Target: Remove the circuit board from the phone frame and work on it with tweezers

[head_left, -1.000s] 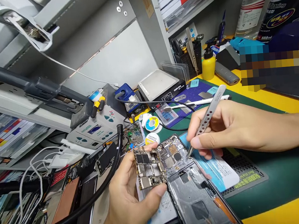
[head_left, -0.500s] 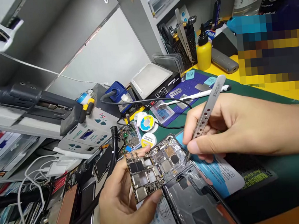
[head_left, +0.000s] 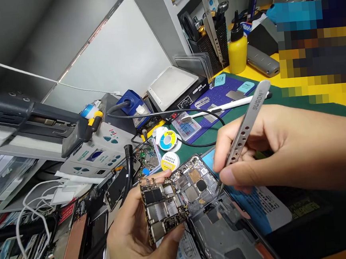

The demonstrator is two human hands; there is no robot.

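Circuit board (head_left: 158, 214), clamped by its edges between the thumb and fingers of my left hand (head_left: 136, 240). Phone frame (head_left: 225, 231) lies open just to the right of that hand. My right hand (head_left: 259, 154) is closed on steel tweezers (head_left: 246, 121), whose tips point down at the frame's upper section; whether they touch it I cannot tell. Work is judged part-way: the frame is already open and the board is out of it; the board is not seated, and attention to the upper section seems unfinished. Beyond my left hand rests a labelled reel (head_left: 163, 143); beneath my right hand, a blue-and-white packet (head_left: 267, 210).
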